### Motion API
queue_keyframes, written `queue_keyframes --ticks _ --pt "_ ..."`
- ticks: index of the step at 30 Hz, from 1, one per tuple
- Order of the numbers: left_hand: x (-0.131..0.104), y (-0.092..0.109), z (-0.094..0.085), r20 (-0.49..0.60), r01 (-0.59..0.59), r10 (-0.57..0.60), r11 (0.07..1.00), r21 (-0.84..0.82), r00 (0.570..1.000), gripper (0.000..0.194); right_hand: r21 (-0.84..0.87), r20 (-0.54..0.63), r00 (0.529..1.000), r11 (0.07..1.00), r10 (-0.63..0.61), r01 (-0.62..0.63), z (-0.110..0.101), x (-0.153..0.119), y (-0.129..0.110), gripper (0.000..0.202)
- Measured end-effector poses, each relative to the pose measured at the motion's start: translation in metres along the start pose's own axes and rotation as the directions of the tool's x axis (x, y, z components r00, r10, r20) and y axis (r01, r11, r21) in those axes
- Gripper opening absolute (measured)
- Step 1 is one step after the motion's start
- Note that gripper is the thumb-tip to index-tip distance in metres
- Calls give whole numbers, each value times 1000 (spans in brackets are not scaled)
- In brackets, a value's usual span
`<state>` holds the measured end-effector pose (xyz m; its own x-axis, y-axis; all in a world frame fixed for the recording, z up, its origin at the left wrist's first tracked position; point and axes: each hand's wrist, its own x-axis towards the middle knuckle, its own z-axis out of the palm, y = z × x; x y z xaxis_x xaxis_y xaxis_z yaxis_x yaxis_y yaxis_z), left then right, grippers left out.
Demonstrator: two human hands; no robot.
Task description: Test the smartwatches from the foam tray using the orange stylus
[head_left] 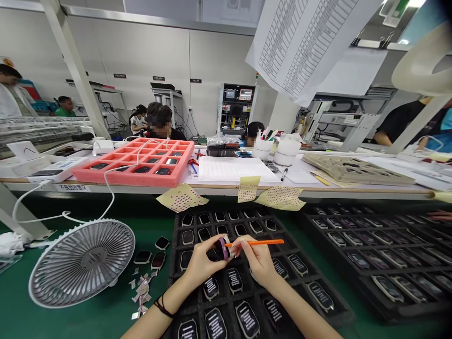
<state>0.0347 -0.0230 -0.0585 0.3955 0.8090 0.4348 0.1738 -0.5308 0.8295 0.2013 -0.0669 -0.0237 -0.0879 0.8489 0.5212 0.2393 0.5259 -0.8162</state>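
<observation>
Orange and slender, a stick (270, 242) grasped in the right hand (259, 263), pointing left, tip at the purple edge of a watch-like device (223, 249). Pinched between thumb and fingers of the left hand (202, 262), that device, held above the middle of a black tray (172, 278). Below and around both hands, compartments of similar watches (247, 319), many with white text on the screens. To the left, on the green worktop (84, 322), three loose watches (158, 260), a scatter of small pale pieces (142, 293), then a round grey fan (83, 263), bulky and tilted. To the right, a second black tray (381, 308), with another person's hand (440, 215) at its far right. Along the far side, a raised shelf (346, 191) with a pink tray (127, 180) and yellow sheets (249, 189) hanging over its front edge, just beyond the black tray and low enough to hem in reaching. Between the two black trays, only a narrow green strip; near left, below the fan, a wider stretch.
</observation>
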Motion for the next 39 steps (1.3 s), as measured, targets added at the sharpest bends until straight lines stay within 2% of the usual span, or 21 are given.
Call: queue_keyframes --ticks 5,8,10,12,15,18,20,23,26,36,39 --pt "1 5 2 -23 57 -57 998 -10 998 50 79 9 998 995 65 -66 1 3 2 32" --pt "2 9 2 -41 56 -54 997 47 998 50 200 -88 985 971 148 -128 -3 8 1 30" --pt "2 8 2 -66 38 -31 993 108 997 49 210 -119 973 963 198 -170 -3 10 3 27" --pt "2 6 1 -90 -8 23 986 164 996 49 185 -33 966 951 257 -247 0 9 6 23" --pt "2 4 1 -85 -87 109 971 224 990 48 104 127 933 931 338 -351 7 6 15 36" --pt "1 6 2 -47 -124 138 966 227 989 50 70 136 924 927 356 -368 12 3 19 44" --pt "0 8 3 -48 -120 132 971 208 990 54 163 144 909 896 392 -413 12 3 18 44" --pt "-1 9 4 -77 -89 102 984 152 992 60 380 205 862 774 464 -507 10 5 10 47" --pt "-1 7 4 -81 -90 100 990 112 992 55 479 223 849 705 478 -523 9 5 5 51" --pt "0 10 2 -80 -110 119 988 112 990 48 488 209 857 709 472 -509 9 4 9 50" --pt "0 11 2 -76 -153 162 982 107 984 47 491 210 855 704 475 -512 9 4 12 50"
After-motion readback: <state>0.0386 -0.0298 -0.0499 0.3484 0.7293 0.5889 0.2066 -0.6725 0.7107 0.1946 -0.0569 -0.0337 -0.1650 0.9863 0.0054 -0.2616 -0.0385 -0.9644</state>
